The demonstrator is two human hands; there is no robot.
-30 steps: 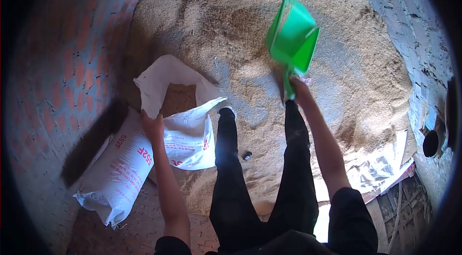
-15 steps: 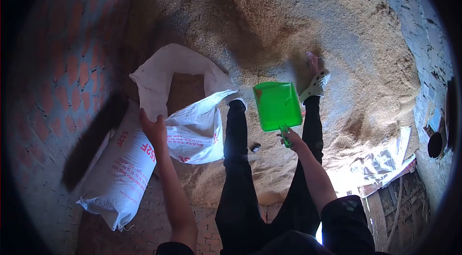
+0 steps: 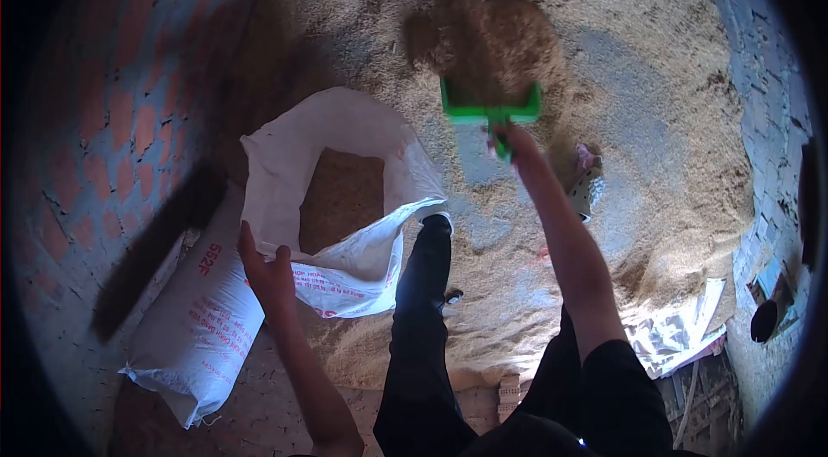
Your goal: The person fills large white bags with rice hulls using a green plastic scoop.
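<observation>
My left hand (image 3: 269, 276) is closed on the near left rim of a white woven sack (image 3: 345, 116) with red print. The sack stands with its mouth wide, and brown husk-like material shows inside. My right hand (image 3: 512, 145) is wrapped around the handle of a green dustpan (image 3: 466, 114). The dustpan's pan is dug into a heap of loose brown husks (image 3: 517, 34) ahead of me, with husks piled over its front. The heap hides most of the pan's floor.
A full white sack (image 3: 203, 319) with red print lies tilted at the left, near the brick wall (image 3: 129, 112). My legs, one in a dark trouser leg (image 3: 418, 276), straddle the husks. A white shoe (image 3: 586, 191) rests on them at right. Clear plastic sheeting (image 3: 681, 336) lies at lower right.
My right hand has pushed the dustpan forward, away from me, from between my legs into the husk heap. My left hand stays on the sack's rim, and its mouth gapes wider.
</observation>
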